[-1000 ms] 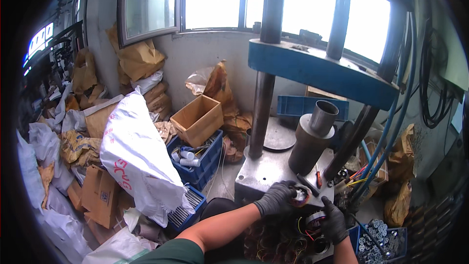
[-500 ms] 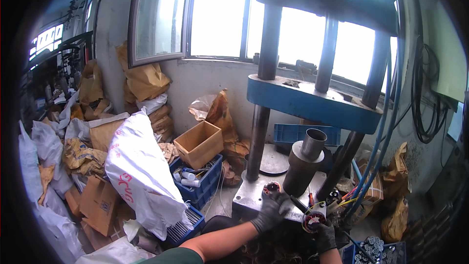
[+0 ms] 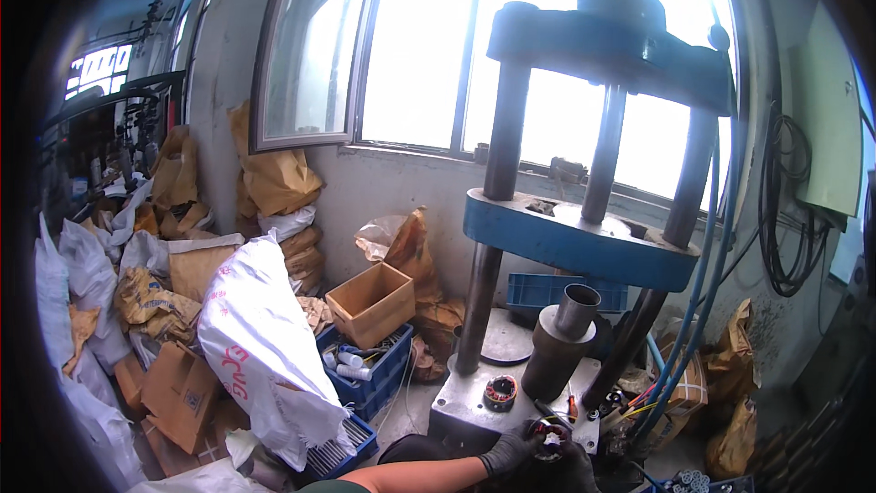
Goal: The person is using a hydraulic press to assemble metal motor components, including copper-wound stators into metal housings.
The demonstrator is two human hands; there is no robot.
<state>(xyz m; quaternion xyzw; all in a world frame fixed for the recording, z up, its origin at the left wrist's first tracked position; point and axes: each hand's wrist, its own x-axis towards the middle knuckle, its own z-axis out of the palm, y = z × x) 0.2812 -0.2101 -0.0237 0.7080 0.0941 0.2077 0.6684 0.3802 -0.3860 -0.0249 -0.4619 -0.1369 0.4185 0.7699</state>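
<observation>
Cluttered workshop corner: sacks and cardboard boxes are lying heaped under the window, blue hydraulic press [image 3: 593,237] standing on its steel base plate [image 3: 461,406]. Left hand [image 3: 507,453], gloved, is curling around a small wound stator [image 3: 547,438] at the plate's near edge; right hand [image 3: 577,467] is touching it, grip unclear. Risk: the stator is sitting near the edge and could be slipping off under gloved fingers.
</observation>
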